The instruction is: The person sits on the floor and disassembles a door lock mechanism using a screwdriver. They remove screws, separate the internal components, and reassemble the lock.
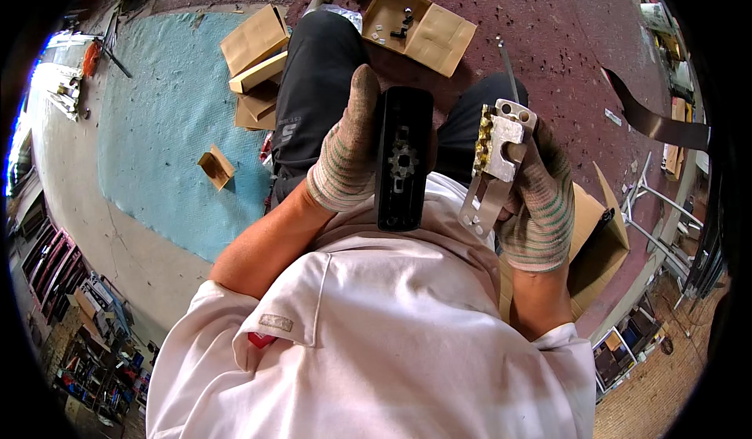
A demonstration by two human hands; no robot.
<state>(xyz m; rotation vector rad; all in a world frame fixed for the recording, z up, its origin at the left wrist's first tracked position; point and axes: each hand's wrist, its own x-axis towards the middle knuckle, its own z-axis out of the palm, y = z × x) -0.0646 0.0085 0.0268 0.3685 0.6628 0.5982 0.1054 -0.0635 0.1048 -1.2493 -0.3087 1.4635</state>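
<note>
In a knitted glove with green stripes, my left hand (348,157) grips a long black plate (402,204) with rounded corners, held upright above my lap. A gear-shaped piece and slots show at the plate's middle. My right hand (540,212), gloved alike, is closed around a silver metal mechanism (503,137) with round holes and a notch. Brass-coloured parts run down its left side, a flat metal strip hangs below, and a thin rod sticks up behind. The two pieces are apart. Most of my right fingers are hidden behind the mechanism.
An open cardboard box (439,39) with small black parts lies beyond my knees. More cardboard boxes (254,47) stand on the blue mat (157,126) at left, with a small carton (215,167). Beside my right arm is a larger open box (603,251). A dark curved strip (658,122) lies far right.
</note>
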